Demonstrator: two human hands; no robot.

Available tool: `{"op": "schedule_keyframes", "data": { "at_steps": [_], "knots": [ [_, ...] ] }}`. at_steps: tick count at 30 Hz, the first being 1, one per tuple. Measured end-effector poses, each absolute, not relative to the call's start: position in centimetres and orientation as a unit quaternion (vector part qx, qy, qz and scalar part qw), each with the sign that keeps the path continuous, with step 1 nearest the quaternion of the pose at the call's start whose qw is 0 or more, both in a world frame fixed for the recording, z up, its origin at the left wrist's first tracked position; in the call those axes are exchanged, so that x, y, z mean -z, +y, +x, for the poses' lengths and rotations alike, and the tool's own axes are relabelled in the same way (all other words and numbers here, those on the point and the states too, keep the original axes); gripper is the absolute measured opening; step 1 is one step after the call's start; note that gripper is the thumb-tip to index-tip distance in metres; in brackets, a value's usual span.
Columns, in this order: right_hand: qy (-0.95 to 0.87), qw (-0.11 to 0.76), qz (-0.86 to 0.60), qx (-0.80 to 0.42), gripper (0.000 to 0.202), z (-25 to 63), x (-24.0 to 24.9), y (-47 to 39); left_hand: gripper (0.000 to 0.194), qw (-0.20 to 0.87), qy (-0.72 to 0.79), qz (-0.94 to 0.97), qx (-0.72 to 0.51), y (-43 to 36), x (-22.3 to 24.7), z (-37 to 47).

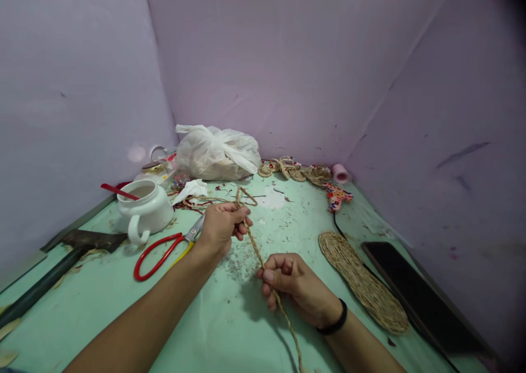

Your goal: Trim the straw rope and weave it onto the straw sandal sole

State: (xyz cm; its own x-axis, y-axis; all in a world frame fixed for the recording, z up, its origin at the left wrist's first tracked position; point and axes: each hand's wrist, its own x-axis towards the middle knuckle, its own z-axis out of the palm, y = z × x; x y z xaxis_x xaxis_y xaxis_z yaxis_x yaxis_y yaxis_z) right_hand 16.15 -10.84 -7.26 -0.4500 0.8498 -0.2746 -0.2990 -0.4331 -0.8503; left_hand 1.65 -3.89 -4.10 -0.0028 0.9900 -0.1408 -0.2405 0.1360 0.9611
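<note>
A twisted tan straw cord (255, 247) runs through both hands above the green tabletop. My left hand (224, 223) pinches it near its upper end, where it bends into a small loop (245, 196). Lower down and to the right, my right hand (290, 281) is closed on the same cord between thumb and fingers. From there the cord hangs down past the bottom edge of the view. Scissors (158, 255) with red and yellow handles lie beside my left forearm, which partly hides them. A woven straw sole (364, 282) lies to the right of my right hand.
At the left are a hammer-like tool (82, 247) and a white mug (148, 206) with a red stick. A tied plastic bag (217, 154), small woven pieces (291, 169) and a pink spool (340, 174) stand along the back. A patterned glue-gun-shaped tool (337, 196) and a black phone (419, 296) lie right.
</note>
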Motion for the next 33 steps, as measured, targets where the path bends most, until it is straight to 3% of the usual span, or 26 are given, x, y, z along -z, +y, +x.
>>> {"op": "schedule_keyframes", "data": {
  "at_steps": [19,25,33],
  "knots": [
    [-0.375,0.335,-0.347,-0.791,0.030,16.7,7.1,-10.5,0.017,0.588,0.483,0.399,-0.512,-2.6,4.4,0.0],
    [-0.368,0.347,-0.359,-0.785,0.029,16.5,7.2,-10.5,0.030,0.662,0.477,0.423,-0.393,-3.3,4.5,0.4],
    [-0.413,0.356,-0.361,-0.757,0.022,16.4,7.5,-10.4,0.016,0.646,0.497,0.474,-0.332,-4.3,5.2,1.6]
  ]
}}
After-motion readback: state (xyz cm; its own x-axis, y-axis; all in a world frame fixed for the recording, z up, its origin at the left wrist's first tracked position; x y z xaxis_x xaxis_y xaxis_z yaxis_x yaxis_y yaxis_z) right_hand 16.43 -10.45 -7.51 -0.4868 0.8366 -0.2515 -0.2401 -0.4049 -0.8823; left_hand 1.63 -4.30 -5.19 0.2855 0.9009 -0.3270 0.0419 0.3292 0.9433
